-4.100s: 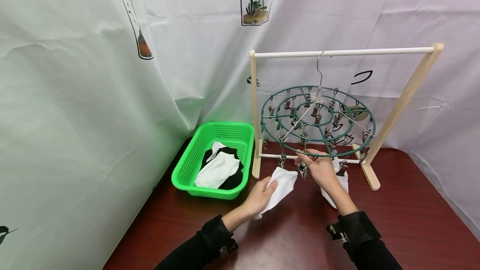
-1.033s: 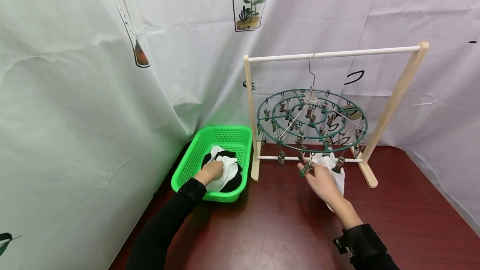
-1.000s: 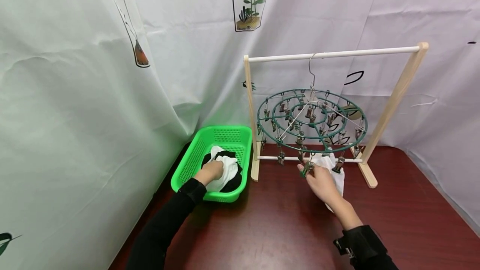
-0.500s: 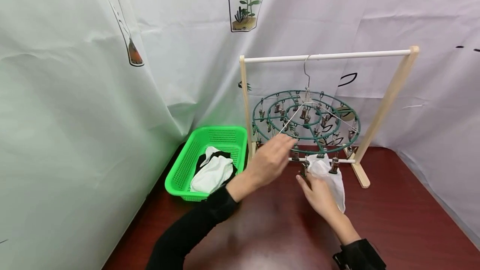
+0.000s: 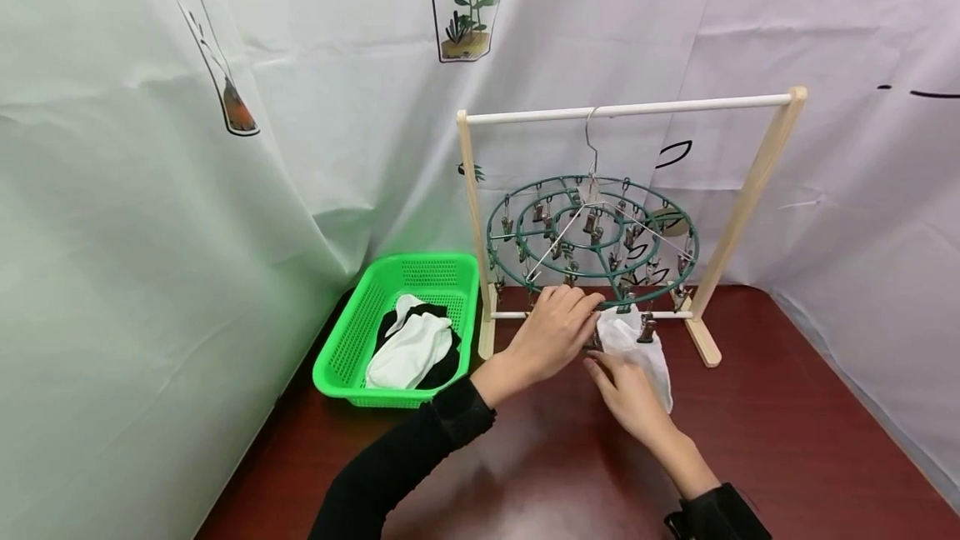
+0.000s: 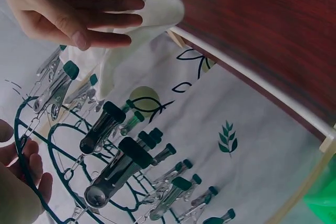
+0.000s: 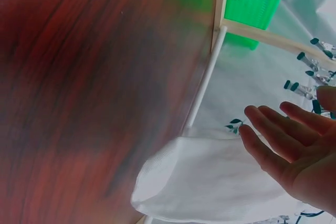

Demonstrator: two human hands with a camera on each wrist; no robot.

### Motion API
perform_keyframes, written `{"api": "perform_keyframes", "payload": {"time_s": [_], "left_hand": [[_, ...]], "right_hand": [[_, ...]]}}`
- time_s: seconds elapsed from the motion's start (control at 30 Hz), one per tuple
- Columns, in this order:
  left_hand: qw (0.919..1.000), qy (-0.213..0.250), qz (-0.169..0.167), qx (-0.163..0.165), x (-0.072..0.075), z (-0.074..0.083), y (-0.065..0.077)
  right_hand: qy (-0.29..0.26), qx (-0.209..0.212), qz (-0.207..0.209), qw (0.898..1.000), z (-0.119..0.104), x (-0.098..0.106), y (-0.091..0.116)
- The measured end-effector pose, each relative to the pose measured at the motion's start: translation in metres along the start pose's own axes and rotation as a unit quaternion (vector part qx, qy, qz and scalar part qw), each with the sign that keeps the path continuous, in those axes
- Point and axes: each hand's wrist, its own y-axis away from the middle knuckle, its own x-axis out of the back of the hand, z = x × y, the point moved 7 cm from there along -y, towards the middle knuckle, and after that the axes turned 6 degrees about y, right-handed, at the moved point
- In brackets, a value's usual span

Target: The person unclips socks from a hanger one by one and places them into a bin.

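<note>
A round green clip hanger (image 5: 510,273) hangs from a white rail, with metal clips dangling all over it. My left hand (image 5: 555,327) is at its front rim; in the left wrist view its fingers (image 6: 34,166) curl round the green ring. Just below and to the right, my right hand (image 5: 637,398) has its fingers stretched out and spread, holding nothing. In the left wrist view that right hand (image 6: 79,14) overlaps a white sock (image 6: 168,9), which droops from the hanger's front right side. In the right wrist view the sock (image 7: 205,182) hangs beside the fingers.
A green perforated basket (image 5: 337,357) stands on the left, holding white socks (image 5: 408,352) and black cloth (image 5: 442,369). The wooden stand's uprights (image 5: 757,182) flank the hanger. A printed white curtain (image 5: 360,107) closes off the back and left of the dark red table (image 5: 525,473).
My left hand has come out of the basket, leaving a white sock there, and crossed right to the hanger's rim. My right hand has released a clip and straightened its fingers.
</note>
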Motion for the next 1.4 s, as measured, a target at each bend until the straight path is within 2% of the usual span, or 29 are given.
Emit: {"api": "perform_keyframes", "payload": {"time_s": [0.2, 0.3, 0.43, 0.5, 0.6, 0.7, 0.77, 0.83, 0.9, 0.93, 1.0, 1.1, 1.2, 1.3, 1.4], "left_hand": [[0.9950, 0.080, 0.050, 0.032, 0.011, -0.018, 0.005], [0.9892, 0.111, 0.087, 0.040, 0.017, -0.028, 0.007], [0.9799, 0.139, 0.134, 0.051, 0.025, -0.041, 0.009], [0.9744, 0.152, 0.153, 0.062, 0.028, -0.049, 0.010], [0.9652, 0.177, 0.174, 0.082, 0.031, -0.061, 0.013], [0.9558, 0.204, 0.183, 0.107, 0.031, -0.074, 0.017], [0.9501, 0.221, 0.185, 0.120, 0.030, -0.081, 0.019], [0.9461, 0.233, 0.183, 0.130, 0.030, -0.086, 0.020], [0.9438, 0.242, 0.179, 0.137, 0.031, -0.090, 0.021], [0.9435, 0.244, 0.176, 0.139, 0.031, -0.091, 0.021], [0.9433, 0.248, 0.169, 0.143, 0.030, -0.092, 0.023], [0.9434, 0.251, 0.156, 0.150, 0.029, -0.094, 0.024], [0.9432, 0.255, 0.142, 0.158, 0.026, -0.096, 0.026], [0.9429, 0.258, 0.132, 0.164, 0.024, -0.097, 0.026], [0.9426, 0.260, 0.129, 0.166, 0.024, -0.098, 0.026]], "right_hand": [[-0.006, 0.004, -0.015, 1.000, -0.020, 0.004, 0.005], [-0.011, -0.024, -0.054, 0.998, -0.033, 0.007, 0.008], [-0.020, -0.070, -0.119, 0.990, -0.044, 0.005, 0.014], [-0.018, -0.075, -0.124, 0.989, -0.049, 0.007, 0.018], [-0.023, -0.060, -0.075, 0.995, -0.055, 0.016, 0.024], [-0.037, -0.023, 0.023, 0.999, -0.061, 0.034, 0.027], [-0.053, 0.014, 0.093, 0.994, -0.066, 0.048, 0.025], [-0.062, 0.045, 0.156, 0.985, -0.069, 0.061, 0.019], [-0.064, 0.059, 0.193, 0.977, -0.070, 0.071, 0.011], [-0.064, 0.059, 0.198, 0.976, -0.071, 0.073, 0.005], [-0.070, 0.041, 0.172, 0.982, -0.071, 0.073, -0.007], [-0.086, 0.007, 0.080, 0.993, -0.070, 0.064, -0.025], [-0.101, -0.014, -0.004, 0.995, -0.070, 0.053, -0.037], [-0.105, -0.018, -0.035, 0.994, -0.071, 0.047, -0.045], [-0.101, -0.011, -0.034, 0.994, -0.073, 0.045, -0.048]]}}
